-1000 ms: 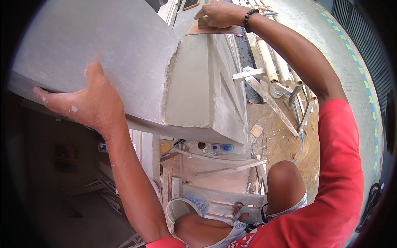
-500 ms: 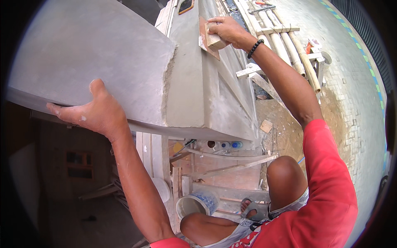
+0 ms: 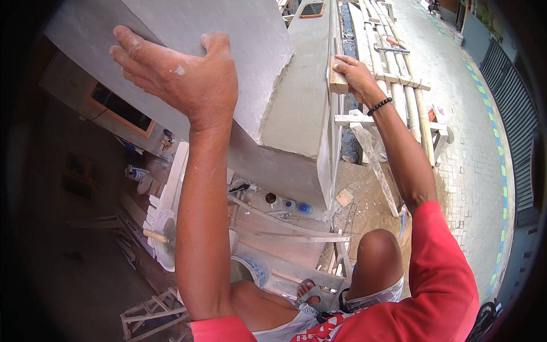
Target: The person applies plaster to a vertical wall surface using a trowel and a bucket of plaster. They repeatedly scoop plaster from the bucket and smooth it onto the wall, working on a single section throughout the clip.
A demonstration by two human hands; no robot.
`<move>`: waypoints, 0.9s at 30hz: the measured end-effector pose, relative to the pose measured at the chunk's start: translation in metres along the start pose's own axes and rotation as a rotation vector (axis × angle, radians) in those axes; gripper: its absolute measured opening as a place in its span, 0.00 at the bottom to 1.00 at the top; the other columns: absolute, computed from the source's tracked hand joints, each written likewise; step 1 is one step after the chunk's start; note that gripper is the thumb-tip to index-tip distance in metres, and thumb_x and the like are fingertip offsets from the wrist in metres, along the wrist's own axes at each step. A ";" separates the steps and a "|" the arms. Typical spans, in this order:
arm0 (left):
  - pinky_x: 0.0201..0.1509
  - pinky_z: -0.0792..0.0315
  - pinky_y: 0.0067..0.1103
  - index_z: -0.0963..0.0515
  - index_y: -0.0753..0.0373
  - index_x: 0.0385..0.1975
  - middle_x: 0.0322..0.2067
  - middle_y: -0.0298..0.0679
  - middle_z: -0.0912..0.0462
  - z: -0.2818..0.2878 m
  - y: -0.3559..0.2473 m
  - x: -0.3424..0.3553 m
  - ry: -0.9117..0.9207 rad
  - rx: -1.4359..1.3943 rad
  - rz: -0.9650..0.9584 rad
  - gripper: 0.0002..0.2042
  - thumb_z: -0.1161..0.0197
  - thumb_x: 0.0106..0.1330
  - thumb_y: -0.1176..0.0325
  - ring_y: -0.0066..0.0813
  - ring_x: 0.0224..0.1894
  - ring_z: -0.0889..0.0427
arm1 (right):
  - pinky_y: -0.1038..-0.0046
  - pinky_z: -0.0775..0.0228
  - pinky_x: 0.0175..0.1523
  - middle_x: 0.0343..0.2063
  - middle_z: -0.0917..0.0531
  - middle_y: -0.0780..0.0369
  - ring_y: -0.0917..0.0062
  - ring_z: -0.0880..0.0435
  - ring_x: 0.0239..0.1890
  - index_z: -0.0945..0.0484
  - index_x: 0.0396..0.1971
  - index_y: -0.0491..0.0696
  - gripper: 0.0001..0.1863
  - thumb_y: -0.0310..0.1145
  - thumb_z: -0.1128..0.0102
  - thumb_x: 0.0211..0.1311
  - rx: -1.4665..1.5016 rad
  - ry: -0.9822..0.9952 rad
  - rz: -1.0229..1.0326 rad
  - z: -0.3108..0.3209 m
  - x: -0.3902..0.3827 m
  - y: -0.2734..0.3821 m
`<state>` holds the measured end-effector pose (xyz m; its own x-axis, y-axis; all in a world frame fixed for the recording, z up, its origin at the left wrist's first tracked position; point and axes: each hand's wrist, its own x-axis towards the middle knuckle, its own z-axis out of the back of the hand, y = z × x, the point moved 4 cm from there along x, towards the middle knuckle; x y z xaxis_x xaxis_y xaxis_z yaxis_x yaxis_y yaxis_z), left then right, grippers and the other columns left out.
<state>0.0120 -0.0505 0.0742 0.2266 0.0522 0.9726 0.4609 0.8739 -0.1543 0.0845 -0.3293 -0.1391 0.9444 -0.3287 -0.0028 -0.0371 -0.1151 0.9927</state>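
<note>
My right hand [image 3: 354, 78] grips the wooden block handle of a plastering float [image 3: 339, 84]. The float is against the right face of a grey plastered wall end, its plate now mostly edge-on and hard to see. Darker plaster [image 3: 292, 117] covers the end strip and meets the smooth, paler wall [image 3: 250, 51] along a rough raised line. My left hand [image 3: 191, 77] is open at the wall's lower edge, fingers stretched to the left and thumb up, with pale smears on the skin. Whether its palm touches the wall I cannot tell.
Bamboo poles [image 3: 396, 94] with wooden crosspieces run along the right, beside a paved lane [image 3: 473, 171]. Below are a bucket [image 3: 250, 269], timber planks [image 3: 290, 232] and several plastic bottles. A round pale board [image 3: 164, 228] lies left of my forearm. An orange-framed object [image 3: 312, 10] rests atop the wall.
The view has shifted and turned. My left hand appears higher and nearer, its fingers more extended. The float has turned from showing its brown plate to nearly edge-on, still in my right hand.
</note>
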 end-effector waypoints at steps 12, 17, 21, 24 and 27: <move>0.71 0.55 0.53 0.51 0.67 0.70 0.62 0.70 0.46 -0.007 -0.004 -0.011 -0.407 0.016 -0.113 0.46 0.38 0.46 0.78 0.70 0.66 0.46 | 0.70 0.24 0.45 0.39 0.15 0.52 0.69 0.14 0.36 0.27 0.59 0.44 0.26 0.34 0.42 0.59 -1.151 0.062 0.515 0.051 0.032 0.113; 0.69 0.53 0.54 0.50 0.68 0.69 0.62 0.70 0.45 -0.013 -0.001 -0.002 -0.376 0.023 -0.001 0.45 0.39 0.46 0.77 0.73 0.64 0.44 | 0.70 0.25 0.56 0.50 0.18 0.53 0.67 0.16 0.46 0.26 0.60 0.54 0.22 0.33 0.43 0.66 -1.552 0.094 0.595 0.031 0.107 0.123; 0.69 0.52 0.55 0.49 0.68 0.69 0.62 0.70 0.44 -0.020 0.000 -0.003 -0.367 0.050 0.023 0.45 0.39 0.46 0.77 0.74 0.63 0.43 | 0.66 0.25 0.54 0.46 0.17 0.52 0.62 0.16 0.46 0.23 0.56 0.53 0.25 0.32 0.44 0.56 -1.546 0.249 0.609 0.033 0.119 0.104; 0.69 0.53 0.55 0.49 0.67 0.69 0.61 0.70 0.44 -0.001 -0.001 0.009 -0.319 0.032 -0.002 0.44 0.39 0.46 0.77 0.73 0.63 0.43 | 0.67 0.25 0.55 0.45 0.16 0.52 0.63 0.16 0.46 0.23 0.56 0.53 0.26 0.29 0.44 0.54 -1.443 0.341 0.641 -0.008 0.081 0.111; 0.70 0.54 0.54 0.49 0.66 0.69 0.61 0.69 0.44 0.002 -0.010 -0.006 -0.276 -0.110 0.020 0.45 0.38 0.46 0.77 0.72 0.64 0.44 | 0.67 0.26 0.58 0.47 0.17 0.52 0.64 0.16 0.46 0.23 0.56 0.51 0.23 0.29 0.43 0.57 -1.452 0.425 0.582 -0.011 0.032 0.110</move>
<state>0.0042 -0.0589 0.0702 0.0012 0.2115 0.9774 0.5525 0.8145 -0.1770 0.1139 -0.3420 -0.0283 0.9402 0.2885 0.1812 -0.3122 0.9425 0.1194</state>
